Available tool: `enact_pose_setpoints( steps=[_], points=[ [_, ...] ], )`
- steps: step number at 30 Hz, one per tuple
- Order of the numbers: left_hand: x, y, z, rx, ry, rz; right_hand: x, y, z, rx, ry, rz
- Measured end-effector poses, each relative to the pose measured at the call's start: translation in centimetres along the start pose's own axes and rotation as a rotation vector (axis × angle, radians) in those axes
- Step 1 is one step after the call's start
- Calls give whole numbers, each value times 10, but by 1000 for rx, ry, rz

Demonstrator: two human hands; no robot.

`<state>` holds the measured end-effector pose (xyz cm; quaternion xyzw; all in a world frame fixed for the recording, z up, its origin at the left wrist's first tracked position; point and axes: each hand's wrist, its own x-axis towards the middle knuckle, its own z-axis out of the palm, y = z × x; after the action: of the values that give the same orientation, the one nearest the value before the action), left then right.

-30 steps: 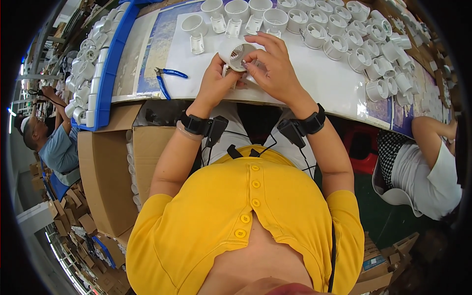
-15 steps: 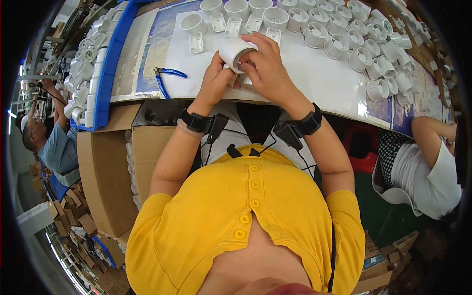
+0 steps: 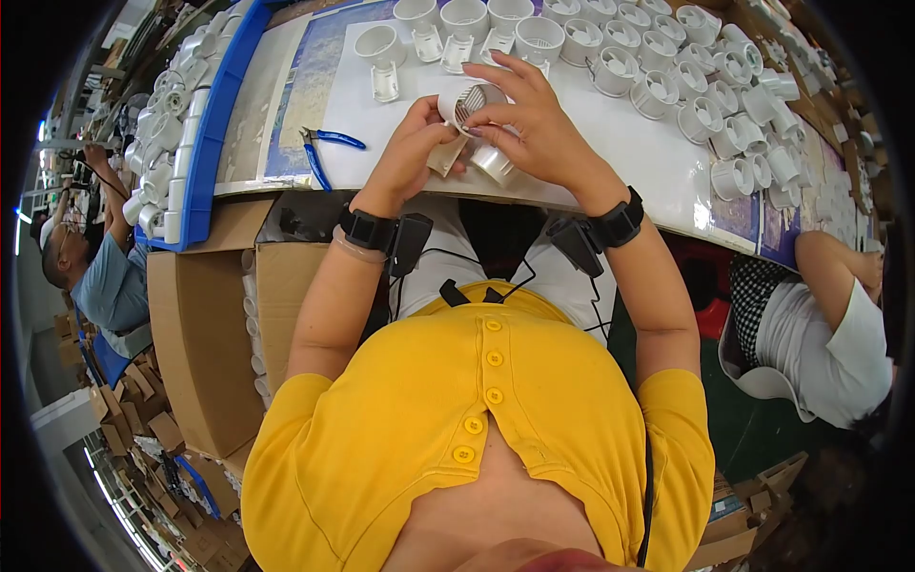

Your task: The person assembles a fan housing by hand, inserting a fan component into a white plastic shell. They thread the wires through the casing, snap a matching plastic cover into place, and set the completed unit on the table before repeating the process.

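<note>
Over the front of the table, a white round plastic housing (image 3: 451, 107) is tilted so that its slotted inside shows. My left hand (image 3: 410, 154) is closed on its left side and lower part. With thumb and fingers bent around the rim, my right hand (image 3: 543, 129) grips the housing's right side. Just below my fingers lies another white cylindrical piece (image 3: 495, 166), partly hidden by my hands. Beyond my hands stands a row of white cup-shaped housings (image 3: 464, 17) with flat brackets pointing toward me. Blue-handled cutters (image 3: 317, 162) lie on the table to the left.
Many white round parts (image 3: 655, 92) crowd the table's right side. At left, a blue tray (image 3: 198, 212) holds stacked white cylinders. An open cardboard box (image 3: 205, 353) stands below the table's left edge. One person (image 3: 112, 286) sits far left, another (image 3: 810, 334) at right.
The housing has turned in my hands, so its slotted inside now shows. My right hand has shifted slightly right, its fingers spreading more. The cylindrical piece below has come into view.
</note>
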<state>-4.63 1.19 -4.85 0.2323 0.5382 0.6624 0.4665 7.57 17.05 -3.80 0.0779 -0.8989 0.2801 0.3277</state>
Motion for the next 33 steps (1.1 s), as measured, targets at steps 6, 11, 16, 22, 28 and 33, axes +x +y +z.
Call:
enact_pose_setpoints(
  steps=[6,11,16,22,28,33],
  points=[
    [-4,-2,-1,-35,-71,71,-5,4,5,66,11,95],
    [-5,-7,-2,-40,-95,128,-6,1,8,129,24,194],
    [-4,-13,-4,-26,-106,144,-6,-3,7,139,34,256],
    [-2,-13,-7,-115,-137,150,-4,-7,10,30,64,189],
    [-3,-14,-4,-91,-78,190,-3,-8,11,8,64,142],
    [-4,-19,-8,-144,-96,185,-5,-11,12,134,80,242]
  ],
)
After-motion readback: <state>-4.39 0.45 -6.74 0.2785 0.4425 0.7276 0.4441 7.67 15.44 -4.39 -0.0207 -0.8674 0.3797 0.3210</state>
